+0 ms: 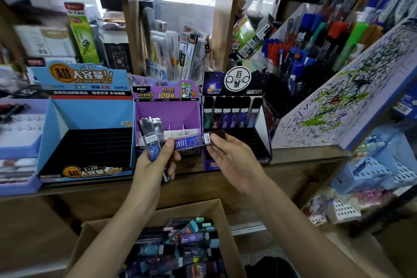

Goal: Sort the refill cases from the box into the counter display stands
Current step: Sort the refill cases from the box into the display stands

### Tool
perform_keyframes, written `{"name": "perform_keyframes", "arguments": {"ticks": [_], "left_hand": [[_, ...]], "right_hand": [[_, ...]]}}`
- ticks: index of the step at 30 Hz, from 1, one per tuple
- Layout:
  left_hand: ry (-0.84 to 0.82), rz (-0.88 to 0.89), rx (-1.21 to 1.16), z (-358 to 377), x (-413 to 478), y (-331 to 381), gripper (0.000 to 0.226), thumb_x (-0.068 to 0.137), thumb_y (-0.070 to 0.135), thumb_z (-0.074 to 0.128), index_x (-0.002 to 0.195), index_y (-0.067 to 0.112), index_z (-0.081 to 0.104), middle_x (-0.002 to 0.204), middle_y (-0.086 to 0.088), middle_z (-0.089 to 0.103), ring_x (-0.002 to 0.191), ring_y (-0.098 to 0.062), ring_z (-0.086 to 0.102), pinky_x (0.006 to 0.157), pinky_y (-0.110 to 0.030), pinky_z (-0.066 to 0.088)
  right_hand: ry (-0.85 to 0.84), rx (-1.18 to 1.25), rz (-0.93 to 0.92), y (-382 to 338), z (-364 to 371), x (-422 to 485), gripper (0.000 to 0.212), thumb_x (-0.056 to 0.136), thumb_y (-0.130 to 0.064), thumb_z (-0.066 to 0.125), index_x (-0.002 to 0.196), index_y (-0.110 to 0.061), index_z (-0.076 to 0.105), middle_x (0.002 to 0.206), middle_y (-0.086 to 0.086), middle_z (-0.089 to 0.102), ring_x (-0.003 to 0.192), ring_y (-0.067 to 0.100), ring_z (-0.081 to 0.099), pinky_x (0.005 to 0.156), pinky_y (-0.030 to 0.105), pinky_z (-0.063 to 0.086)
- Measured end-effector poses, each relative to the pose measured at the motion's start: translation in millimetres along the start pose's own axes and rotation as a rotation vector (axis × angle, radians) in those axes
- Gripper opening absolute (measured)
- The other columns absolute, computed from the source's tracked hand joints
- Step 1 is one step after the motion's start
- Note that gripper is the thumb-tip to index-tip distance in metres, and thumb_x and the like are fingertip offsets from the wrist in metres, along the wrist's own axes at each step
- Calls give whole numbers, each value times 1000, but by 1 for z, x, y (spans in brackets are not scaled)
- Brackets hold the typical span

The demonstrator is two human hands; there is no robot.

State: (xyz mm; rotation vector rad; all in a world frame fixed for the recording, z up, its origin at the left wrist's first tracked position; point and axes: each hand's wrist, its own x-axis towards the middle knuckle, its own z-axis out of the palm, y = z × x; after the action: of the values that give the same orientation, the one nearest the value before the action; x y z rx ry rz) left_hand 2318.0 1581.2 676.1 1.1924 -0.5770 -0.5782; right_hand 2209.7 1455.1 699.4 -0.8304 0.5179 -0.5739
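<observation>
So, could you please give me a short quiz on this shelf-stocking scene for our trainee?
1. True or false: the right hand pinches one end of a horizontal blue case.
2. Which display stand shows a row of upright cases along its back? A) the blue one B) the purple one C) the black stand
3. What does the left hand grip?
Key: 1 true; 2 C; 3 a bundle of refill cases.

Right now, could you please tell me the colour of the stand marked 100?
The stand is purple, head view.
</observation>
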Motion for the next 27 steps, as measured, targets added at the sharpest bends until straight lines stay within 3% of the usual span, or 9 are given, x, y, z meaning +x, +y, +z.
{"name": "perform_keyframes", "arguments": {"ticks": [2,5,8,11,15,23,27], "left_hand": [[-41,-20,40,-5,0,1,21,80,40,59,87,21,63,66,3,60,46,-7,42,44,-20,39],[-129,-64,151,-11,-2,2,28,75,43,61,84,17,60,64,2,60,46,-5,44,43,-19,40],[-149,-96,210,-16,-5,0,32,74,47,59,81,15,59,64,3,60,45,-6,43,43,-19,40],[-112,-118,204,-22,-5,1,36,77,47,54,89,14,60,61,5,60,44,-5,42,42,-18,38],[-89,-126,188,-27,-3,2,32,87,41,50,92,12,61,59,7,59,43,-6,42,42,-17,38],[-62,-105,223,-38,-5,-2,34,83,45,51,88,13,60,62,5,59,44,-6,43,43,-17,39],[-44,-105,228,-42,-4,-4,28,91,36,49,89,11,60,60,5,58,44,-7,43,42,-18,38]], "right_hand": [[17,-122,-5,2,4,1,22,89,-12,60,110,-6,62,100,8,71,92,14,68,76,23,56],[113,-349,-98,-2,8,7,14,87,-17,64,99,-10,66,95,6,72,81,12,69,67,21,54],[222,-489,-342,-34,4,20,2,85,-15,67,86,-16,66,84,2,71,68,10,67,56,18,52],[276,-806,-570,-73,-7,41,7,82,-16,71,84,-15,64,82,4,69,64,13,61,52,21,49],[188,-1190,-626,-93,-9,67,11,82,-17,72,86,-12,63,81,2,65,73,15,61,66,26,52],[-49,-1447,-659,-69,-1,93,13,82,-16,71,92,-11,64,92,4,67,89,20,60,80,33,47],[-103,-1391,-651,-66,-2,96,12,81,-16,72,91,-15,66,85,-8,65,83,8,59,74,16,44]]}}
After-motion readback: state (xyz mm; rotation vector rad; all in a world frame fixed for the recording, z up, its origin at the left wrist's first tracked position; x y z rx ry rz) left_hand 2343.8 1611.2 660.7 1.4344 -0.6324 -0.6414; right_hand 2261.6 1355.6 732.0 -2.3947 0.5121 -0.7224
